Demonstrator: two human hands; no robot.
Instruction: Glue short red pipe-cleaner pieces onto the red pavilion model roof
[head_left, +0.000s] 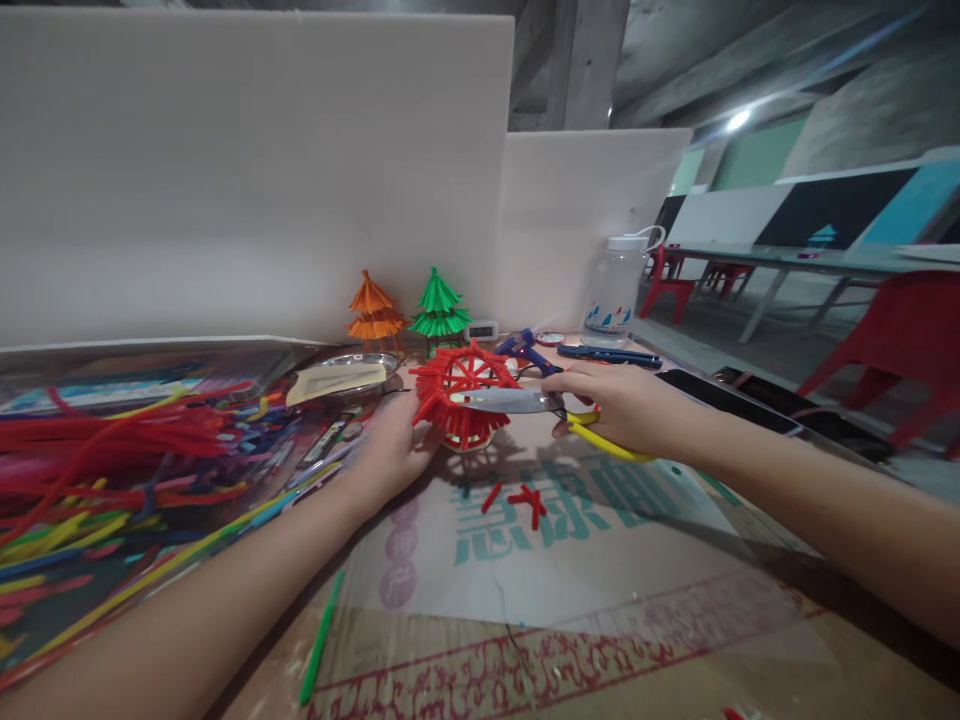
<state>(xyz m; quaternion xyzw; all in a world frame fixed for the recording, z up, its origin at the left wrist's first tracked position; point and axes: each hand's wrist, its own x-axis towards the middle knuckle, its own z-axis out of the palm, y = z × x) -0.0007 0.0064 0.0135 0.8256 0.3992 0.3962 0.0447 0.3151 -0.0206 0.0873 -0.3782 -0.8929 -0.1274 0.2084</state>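
Observation:
Held in my left hand [397, 440] is a small red pipe-cleaner pavilion model [435, 388], with a spoked top and a fringe of short red strips round it. The fingers wrap its left side and are partly hidden behind it. My right hand [619, 400] grips yellow-handled scissors [510, 401]; their blades point left across the front of the model. I cannot tell whether the blades touch the strips. Several short red pipe-cleaner offcuts [532, 502] lie on the table mat just below.
Pipe cleaners [112, 470] of many colours heap up at left. Behind stand an orange pagoda model [371, 310], a green one [440, 305], a metal dish [375, 372], a blue glue gun [527, 350], pliers [609, 356] and a clear bottle [609, 295]. A green stick [322, 640] lies in front.

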